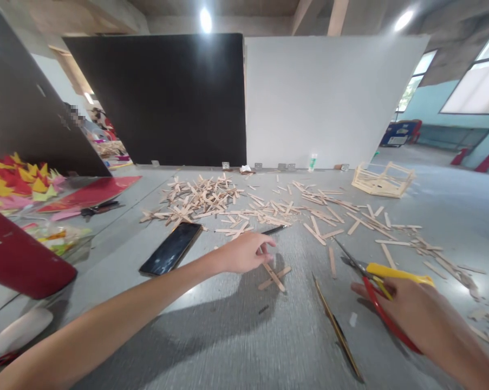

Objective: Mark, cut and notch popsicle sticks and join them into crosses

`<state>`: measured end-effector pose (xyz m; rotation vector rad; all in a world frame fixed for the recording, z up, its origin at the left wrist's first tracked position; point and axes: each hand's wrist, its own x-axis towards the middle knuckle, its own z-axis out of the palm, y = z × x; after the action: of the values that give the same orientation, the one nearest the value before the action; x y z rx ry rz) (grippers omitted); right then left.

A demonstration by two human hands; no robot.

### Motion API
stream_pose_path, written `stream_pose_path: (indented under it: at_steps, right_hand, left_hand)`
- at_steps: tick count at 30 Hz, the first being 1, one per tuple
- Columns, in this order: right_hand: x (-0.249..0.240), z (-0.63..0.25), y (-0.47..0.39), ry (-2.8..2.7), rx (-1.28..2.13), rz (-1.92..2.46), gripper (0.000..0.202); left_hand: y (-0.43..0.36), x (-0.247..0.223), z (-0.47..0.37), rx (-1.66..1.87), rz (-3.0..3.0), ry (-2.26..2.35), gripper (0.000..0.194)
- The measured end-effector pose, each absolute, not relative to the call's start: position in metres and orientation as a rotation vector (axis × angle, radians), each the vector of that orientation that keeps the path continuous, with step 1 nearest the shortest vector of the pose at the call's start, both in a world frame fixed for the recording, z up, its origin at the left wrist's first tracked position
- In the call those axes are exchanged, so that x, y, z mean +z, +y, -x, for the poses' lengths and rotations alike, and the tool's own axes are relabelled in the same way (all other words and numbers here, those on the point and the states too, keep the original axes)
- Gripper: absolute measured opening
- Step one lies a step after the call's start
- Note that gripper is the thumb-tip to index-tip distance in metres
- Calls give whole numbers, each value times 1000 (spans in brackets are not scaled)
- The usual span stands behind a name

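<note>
Crossed craft sticks [274, 276]: two flat, pale wooden sticks laid one over the other in an X, both with rounded ends, lying flat on the grey table [236, 336]. One stick runs from upper left to lower right; the other crosses it at a shallow angle. Their shadow falls close beneath them.

Position: near the middle of the table, just below and to the right of the left hand [244, 253], and well to the left of the right hand [415, 309]. The upper end of one stick lies under the left fingertips; whether they press it or only hover is not clear.

Left hand: reached forward, palm down, fingers curled loosely toward the sticks, grasping nothing that can be seen.

Right hand: closed around the handles of a pair of scissors [374, 276], one handle yellow, the other red, blades parted and pointing up and left across the table.

Nearby items:
- Black pen or pencil [274, 229], just beyond the left hand.
- Smartphone [171, 247], dark screen up, left of the left hand.
- Long thin strip [337, 327], brown and dark, lying diagonally between the two hands.
- Loose craft sticks [212, 197], a scattered heap across the far half of the table.
- Stick-built frame [383, 179], an open box shape at the far right.
- Red and yellow paper shapes [17, 181], far left.
</note>
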<state>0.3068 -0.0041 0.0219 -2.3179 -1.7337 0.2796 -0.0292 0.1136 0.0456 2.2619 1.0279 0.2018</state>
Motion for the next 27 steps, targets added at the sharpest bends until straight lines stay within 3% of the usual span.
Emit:
stream_pose_path:
  at_steps: [6,14,27]
  right_hand:
    - [26,-324,-1,-1825,18,2608,59]
    - [29,-313,-2,-1835,6,2644,49]
    - [7,-316,-9,-1890,-19,2583,38]
  left_hand:
    - [116,47,36,29,-2365,926,27]
    - [117,41,33,-111,-2382,981,32]
    - [115,33,38,216,-2352,1102,34]
